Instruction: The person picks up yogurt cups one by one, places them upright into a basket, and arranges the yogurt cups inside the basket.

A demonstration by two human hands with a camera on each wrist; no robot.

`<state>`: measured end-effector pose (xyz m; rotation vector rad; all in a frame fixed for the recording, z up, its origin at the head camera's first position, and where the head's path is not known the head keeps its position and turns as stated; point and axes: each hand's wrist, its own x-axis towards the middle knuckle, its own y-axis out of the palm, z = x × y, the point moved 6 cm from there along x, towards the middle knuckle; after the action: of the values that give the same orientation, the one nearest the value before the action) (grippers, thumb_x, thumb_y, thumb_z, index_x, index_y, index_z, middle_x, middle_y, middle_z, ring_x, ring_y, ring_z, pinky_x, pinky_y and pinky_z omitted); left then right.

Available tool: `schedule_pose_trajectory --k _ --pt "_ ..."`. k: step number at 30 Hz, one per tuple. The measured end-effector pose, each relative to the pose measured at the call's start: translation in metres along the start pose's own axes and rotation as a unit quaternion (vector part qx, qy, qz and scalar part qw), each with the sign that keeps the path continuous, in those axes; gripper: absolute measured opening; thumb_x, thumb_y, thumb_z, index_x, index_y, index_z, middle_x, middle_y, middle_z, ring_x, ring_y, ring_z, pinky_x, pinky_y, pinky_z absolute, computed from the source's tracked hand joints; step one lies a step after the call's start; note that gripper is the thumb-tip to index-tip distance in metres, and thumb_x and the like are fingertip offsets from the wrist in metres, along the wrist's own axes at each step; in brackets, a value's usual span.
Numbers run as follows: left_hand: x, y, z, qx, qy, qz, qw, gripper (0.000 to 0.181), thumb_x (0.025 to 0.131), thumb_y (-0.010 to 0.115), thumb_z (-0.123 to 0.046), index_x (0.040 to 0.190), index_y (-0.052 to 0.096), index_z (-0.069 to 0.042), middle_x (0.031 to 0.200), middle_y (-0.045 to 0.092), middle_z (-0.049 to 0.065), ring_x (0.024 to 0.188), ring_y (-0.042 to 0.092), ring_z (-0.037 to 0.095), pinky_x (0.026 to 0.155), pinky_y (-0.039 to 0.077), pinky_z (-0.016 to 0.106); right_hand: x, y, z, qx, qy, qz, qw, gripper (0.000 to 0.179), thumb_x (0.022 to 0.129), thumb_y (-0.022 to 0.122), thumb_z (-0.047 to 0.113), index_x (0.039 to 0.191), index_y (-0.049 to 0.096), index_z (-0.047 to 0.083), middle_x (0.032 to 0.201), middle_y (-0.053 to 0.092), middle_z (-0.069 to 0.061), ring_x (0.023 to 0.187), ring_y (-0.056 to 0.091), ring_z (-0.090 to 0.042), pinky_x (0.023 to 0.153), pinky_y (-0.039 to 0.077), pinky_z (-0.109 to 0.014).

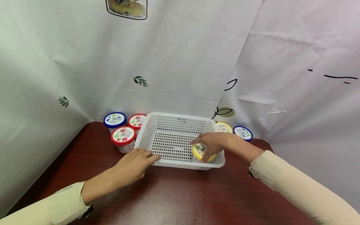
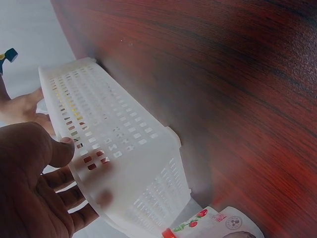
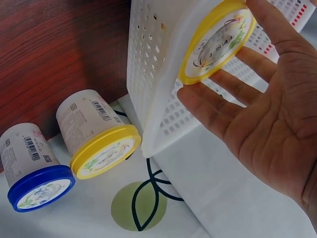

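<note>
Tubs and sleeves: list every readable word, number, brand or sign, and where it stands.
No text reads clearly.
Gripped yellow-lidded tub: lid lettering, too blurred.
Second yellow-lidded tub: barcode and fine print, too small.
Blue-lidded tub beside it: barcode and fine print, too small.
Front red-lidded tub: round emblem and red print, too small.
Left sleeve: dark lettering, too blurred.

Creased white sheeting (image 1: 182, 68) printed with leaves (image 1: 140, 81) rises behind the back edge of the reddish-brown desk (image 1: 180, 193) and beyond its left edge; the desk gleams softly
</note>
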<state>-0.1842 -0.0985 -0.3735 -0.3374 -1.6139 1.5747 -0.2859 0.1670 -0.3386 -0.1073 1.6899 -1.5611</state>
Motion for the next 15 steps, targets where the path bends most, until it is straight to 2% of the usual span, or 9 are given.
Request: schedule_pose_trajectory --k 10,15 --pt "0.0006 -0.0005 0.0004 -0.007 -0.005 0.008 0.9999 0.045 0.089 0.083 -0.001 0.131 0.076 -0.017 0.113 0.080 0.005 0.102 0.077 0.027 0.091 0.065 0.046 -0.0007 -0.0033 -0.0051 0.008 0.020 0.000 0.9998 0.097 0.091 0.093 0.049 0.174 0.046 0.025 0.180 0.041 -0.018 0.168 0.040 -0.040 0.133 0.042 -0.061" --pt "0.0009 -0.0006 0.0001 -0.008 -0.004 0.011 0.9999 0.045 0.089 0.083 -0.001 0.132 0.076 -0.017 0.113 0.079 0.005 0.103 0.077 0.027 0.092 0.065 0.047 -0.0040 -0.0069 -0.0062 0.011 0.023 -0.005 0.9997 0.098 0.090 0.094 0.050 0.172 0.048 0.025 0.180 0.043 -0.017 0.168 0.040 -0.040 0.131 0.043 -0.061"
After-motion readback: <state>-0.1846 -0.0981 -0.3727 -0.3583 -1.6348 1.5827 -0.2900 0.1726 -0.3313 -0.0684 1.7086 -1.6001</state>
